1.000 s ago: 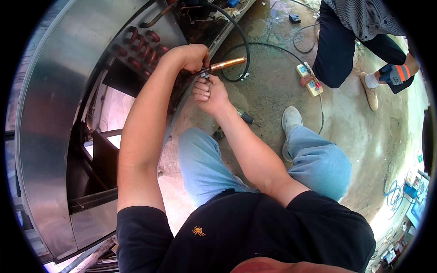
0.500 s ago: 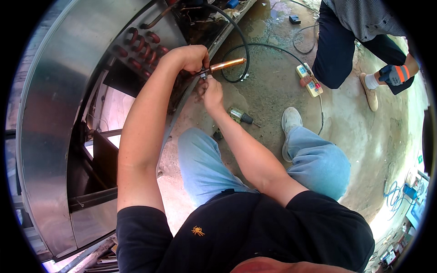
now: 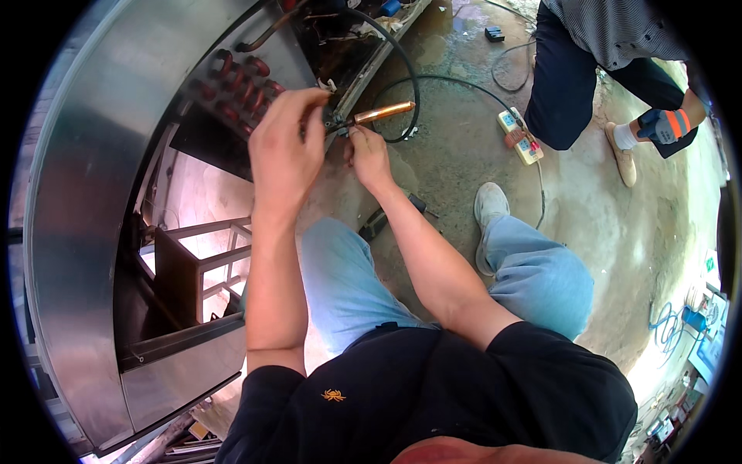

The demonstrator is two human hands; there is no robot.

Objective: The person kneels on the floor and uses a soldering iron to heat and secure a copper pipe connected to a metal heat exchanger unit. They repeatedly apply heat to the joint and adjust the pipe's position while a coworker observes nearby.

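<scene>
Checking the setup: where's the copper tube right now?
In the head view, the copper tube is at upper centre, just above the right hand and right of the left hand, beside the black hose at the metal cabinet's edge.

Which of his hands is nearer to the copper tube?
Right. The right hand has its fingertips at the near end of the copper tube, seemingly pinching it. The left hand is a little farther to the tube's left, at the metal cabinet.
</scene>
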